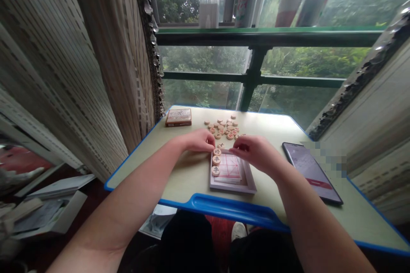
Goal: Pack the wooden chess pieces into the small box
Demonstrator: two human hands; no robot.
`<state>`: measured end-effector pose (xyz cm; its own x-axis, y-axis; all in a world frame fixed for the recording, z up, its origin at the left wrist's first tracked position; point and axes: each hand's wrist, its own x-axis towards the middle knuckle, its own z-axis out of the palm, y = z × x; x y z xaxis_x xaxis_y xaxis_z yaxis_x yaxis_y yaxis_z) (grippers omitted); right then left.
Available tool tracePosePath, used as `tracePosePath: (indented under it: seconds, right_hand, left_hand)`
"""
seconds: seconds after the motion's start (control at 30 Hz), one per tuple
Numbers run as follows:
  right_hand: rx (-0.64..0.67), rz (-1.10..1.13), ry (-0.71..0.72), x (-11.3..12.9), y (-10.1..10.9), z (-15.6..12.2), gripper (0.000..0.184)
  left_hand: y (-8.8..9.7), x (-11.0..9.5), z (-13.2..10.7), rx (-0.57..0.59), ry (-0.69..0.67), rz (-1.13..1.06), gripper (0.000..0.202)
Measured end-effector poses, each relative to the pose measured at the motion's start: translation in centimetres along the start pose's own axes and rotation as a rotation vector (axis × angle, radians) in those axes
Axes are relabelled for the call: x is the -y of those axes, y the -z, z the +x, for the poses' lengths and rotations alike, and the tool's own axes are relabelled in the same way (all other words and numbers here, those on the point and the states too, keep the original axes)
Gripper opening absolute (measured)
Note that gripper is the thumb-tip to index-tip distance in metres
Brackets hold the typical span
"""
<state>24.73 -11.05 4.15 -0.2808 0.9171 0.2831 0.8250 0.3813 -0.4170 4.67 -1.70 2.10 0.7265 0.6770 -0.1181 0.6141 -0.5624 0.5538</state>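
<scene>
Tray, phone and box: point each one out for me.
Tray [233, 189]: head view, on its near rim.
Phone [312, 172]: head view, middle of the screen.
Box [178, 116]: head view, middle of its top face.
</scene>
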Motion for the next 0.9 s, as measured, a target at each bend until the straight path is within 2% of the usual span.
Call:
tracePosePath:
  seconds: [0.07, 0.13, 0.2, 0.27, 0.33, 0.43, 0.53, 0.6, 0.67, 0.77, 0.9]
  right_hand:
    - [-0.135, -0.100, -0.119, -1.1, 0.5, 0.3, 0.021]
    - [-0.195, -0.261, -0.256, -2.3, 0.6, 0.7, 0.023]
    - [-0.150, -0.355, -0.368, -3.4, 0.2, 0.9, 0.022]
    - [-0.088, -0.362, -0.398, -4.3, -0.6, 1.1, 0.023]
    - [-0.070, -0.319, -0.387, -5.0, -1.5, 1.3, 0.027]
    - [-0.142, -0.264, -0.303, -6.0, -2.7, 1.7, 0.030]
    - [-0.136, -0.186, -0.241, -7.0, -3.7, 2.2, 0.033]
    - [-0.120, -0.099, -0.230, -7.6, -4.2, 2.6, 0.030]
    - [-0.137, -0.032, -0.234, -7.9, -4.4, 2.9, 0.027]
    - [-0.173, -0.005, -0.245, -8.1, -4.4, 3.1, 0.024]
    - [-0.176, -0.030, -0.235, -7.8, -4.1, 3.1, 0.025]
  left_hand:
    - [-0.1, 0.0, 0.1, -0.001, -0.002, 0.000, 0.022]
    - [-0.2, 0.0, 0.1, -0.005, -0.011, 0.007, 0.022]
    - [-0.2, -0.2, 0.1, -0.007, -0.018, 0.015, 0.022]
    - [-0.3, -0.3, 0.0, -0.003, -0.017, 0.018, 0.022]
    - [-0.4, -0.5, 0.0, 0.004, -0.011, 0.014, 0.022]
    - [-0.7, -0.5, 0.2, -0.019, -0.012, 0.020, 0.024]
    - [-0.8, -0.1, 0.6, -0.154, -0.013, 0.106, 0.024]
    - [-0.8, 0.3, 0.8, -0.269, 0.004, 0.223, 0.023]
    - [-0.6, 0.7, 0.8, -0.333, 0.038, 0.327, 0.027]
    - [-0.3, 1.2, 0.7, -0.316, 0.094, 0.378, 0.037]
    - [-0.4, 1.3, 0.8, -0.276, 0.085, 0.353, 0.032]
